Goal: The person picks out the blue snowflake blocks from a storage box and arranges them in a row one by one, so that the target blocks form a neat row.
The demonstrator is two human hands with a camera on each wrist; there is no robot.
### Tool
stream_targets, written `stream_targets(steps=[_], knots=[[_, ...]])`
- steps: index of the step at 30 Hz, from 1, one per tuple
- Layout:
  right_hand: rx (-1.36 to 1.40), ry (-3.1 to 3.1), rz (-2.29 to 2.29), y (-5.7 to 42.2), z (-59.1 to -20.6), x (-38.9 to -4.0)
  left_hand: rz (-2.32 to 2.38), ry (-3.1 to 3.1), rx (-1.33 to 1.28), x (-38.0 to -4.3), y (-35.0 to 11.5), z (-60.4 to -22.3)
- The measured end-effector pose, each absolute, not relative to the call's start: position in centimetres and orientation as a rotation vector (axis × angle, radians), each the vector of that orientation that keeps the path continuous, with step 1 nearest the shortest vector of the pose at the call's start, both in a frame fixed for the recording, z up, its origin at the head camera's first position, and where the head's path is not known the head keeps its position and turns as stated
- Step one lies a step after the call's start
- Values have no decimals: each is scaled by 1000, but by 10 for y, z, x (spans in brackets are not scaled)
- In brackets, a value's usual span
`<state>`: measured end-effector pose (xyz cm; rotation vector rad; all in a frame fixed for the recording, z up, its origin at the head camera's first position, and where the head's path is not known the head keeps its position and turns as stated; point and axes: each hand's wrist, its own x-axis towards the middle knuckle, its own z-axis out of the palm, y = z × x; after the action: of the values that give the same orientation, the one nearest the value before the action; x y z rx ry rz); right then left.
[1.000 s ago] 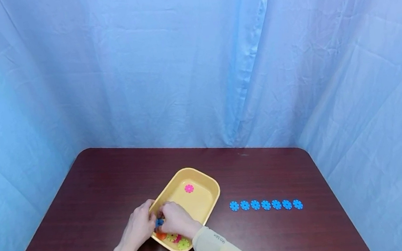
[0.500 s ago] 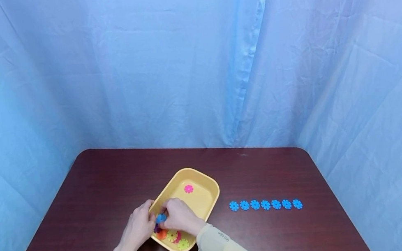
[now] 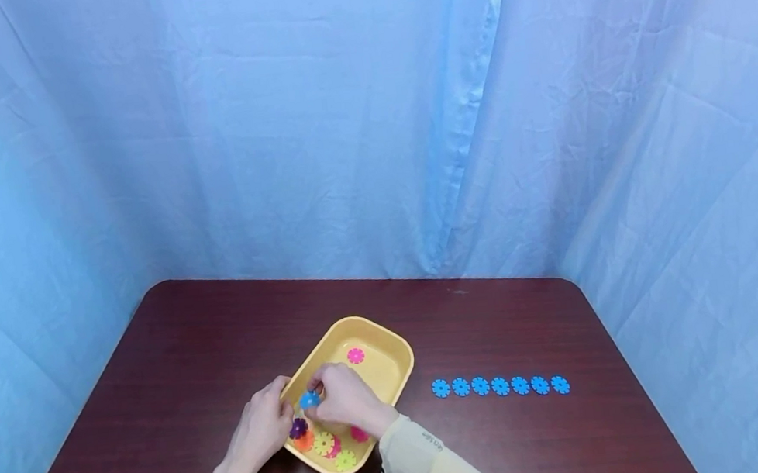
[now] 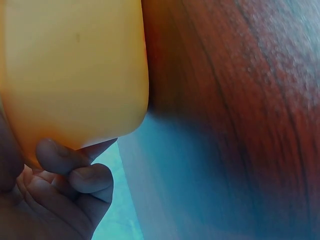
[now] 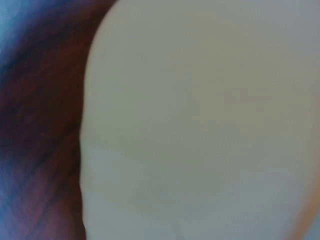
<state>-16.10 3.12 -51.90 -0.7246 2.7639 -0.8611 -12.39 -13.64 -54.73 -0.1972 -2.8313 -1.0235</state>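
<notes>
My left hand [image 3: 258, 427] grips the left rim of a yellow tray [image 3: 400, 343]. In the left wrist view its fingers [image 4: 92, 179] curl against the outside of the tray wall [image 4: 80, 65]. Over the tray, my right hand [image 3: 343, 398] pinches a blue notched plastic disc [image 3: 309, 400] between thumb and fingers. Below that hand, at the tray's near end, lie a purple disc [image 3: 299, 428], an orange disc [image 3: 304, 441], yellow-green discs [image 3: 324, 443] and pink ones [image 3: 359, 433]. A pale sleeve [image 5: 200, 120] fills most of the right wrist view, hiding the right hand there.
Right of the tray, several blue discs [image 3: 501, 386] lie in a straight row on the dark red-brown table [image 3: 220, 325]. One pink disc [image 3: 355, 356] sits at the tray's far end. Light blue curtains [image 3: 309, 119] hang behind the table and on both sides.
The right hand has risen slightly and moved right and away from the near end, with the blue disc pinched. The purple disc and another pink one now show. The left hand stays on the rim.
</notes>
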Motion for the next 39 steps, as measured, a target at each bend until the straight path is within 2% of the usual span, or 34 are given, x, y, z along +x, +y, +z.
stream_targets(steps=[13,19,39], knots=[[-658,2770,-906,47,-504,-164,-1048,-2850,-170,-125,-136,-547],[-684,2826,-931,60,-500,-169,-1060,-2833,-175,-124,-136,-546],[-530,2864,-1032,108,-492,-177,-1057,-2820,-171,-123,-135,-545]])
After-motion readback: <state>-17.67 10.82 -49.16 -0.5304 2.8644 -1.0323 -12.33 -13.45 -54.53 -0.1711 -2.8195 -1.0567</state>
